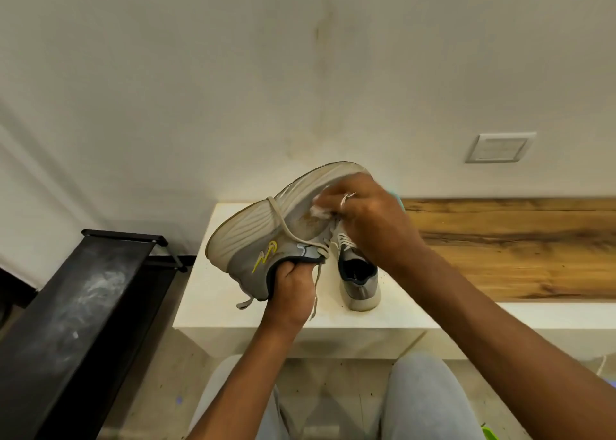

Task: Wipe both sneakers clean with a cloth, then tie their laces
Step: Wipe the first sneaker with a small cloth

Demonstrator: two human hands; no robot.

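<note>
A grey sneaker [253,236] with a yellow logo is held up above the table, tipped on its side with its white sole facing me. My left hand [293,284] grips it at the collar opening. Its loose lace [286,229] trails across the sole and hangs down. My right hand [370,216] presses a small white cloth [318,210] against the sole near a brownish stain. The second grey sneaker [360,279] stands upright on the white table [213,303], partly hidden behind my right hand, with its laces undone.
A wood-grain panel [513,249] runs along the table to the right. A black rack [76,309] stands at the left on the floor. The wall behind carries a white switch plate [498,147]. My knees in grey trousers [423,396] are below the table edge.
</note>
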